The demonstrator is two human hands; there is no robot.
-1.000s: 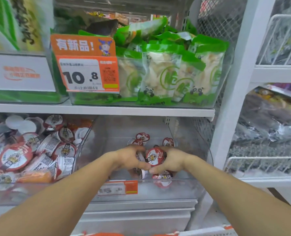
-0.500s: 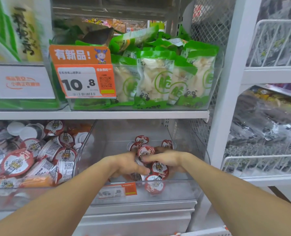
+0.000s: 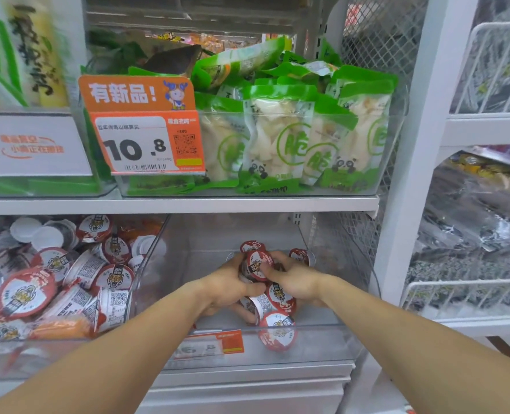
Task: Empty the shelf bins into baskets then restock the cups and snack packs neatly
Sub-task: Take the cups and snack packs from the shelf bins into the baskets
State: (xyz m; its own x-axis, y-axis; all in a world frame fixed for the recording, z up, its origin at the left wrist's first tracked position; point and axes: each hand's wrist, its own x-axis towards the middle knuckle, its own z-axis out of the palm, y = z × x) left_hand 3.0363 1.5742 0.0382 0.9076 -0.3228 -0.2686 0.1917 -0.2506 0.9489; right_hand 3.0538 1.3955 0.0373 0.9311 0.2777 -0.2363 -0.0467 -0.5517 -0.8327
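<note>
Both the left hand (image 3: 227,286) and right hand (image 3: 297,283) curl their fingers around a cluster of red-lidded tiger cups (image 3: 258,265) inside the clear bin (image 3: 322,345).

We read orange sign (image 3: 137,94) clipped on upper clear bin (image 3: 395,150), at 10 o'clock of frame: "有新品!". White price tag (image 3: 137,146) beneath it: "10.8", QR code and barcode beside. Green snack packs (image 3: 280,138) in same bin show large "脆" in circle. White card (image 3: 34,146) at 9 o'clock carries orange print, too blurred for us. Lower bin's orange label (image 3: 209,345) at 6 o'clock unreadable.
</note>
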